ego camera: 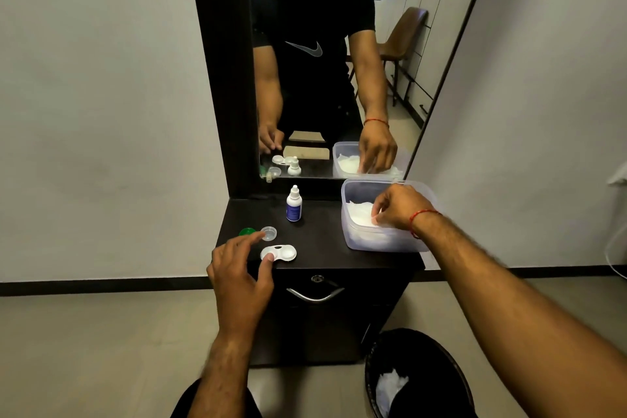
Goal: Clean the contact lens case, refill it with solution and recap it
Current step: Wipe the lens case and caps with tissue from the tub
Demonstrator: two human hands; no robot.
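A white two-well contact lens case [283, 252] lies uncapped near the front edge of the dark cabinet top [319, 234]. My left hand [239, 270] rests on its left end with the thumb tip, fingers spread. A clear cap [269, 233] and a green cap [247, 232] lie just behind the case. A small white solution bottle [293, 204] stands upright further back. My right hand [398, 207] reaches into a translucent plastic tub [353, 239] at the right and pinches a white tissue [359, 212] inside it.
A mirror [322, 61] rises behind the cabinet top and reflects me and the objects. Below the top is a cabinet door with a metal handle [315, 295]. A black waste bin [420, 377] holding crumpled tissue stands on the floor at lower right.
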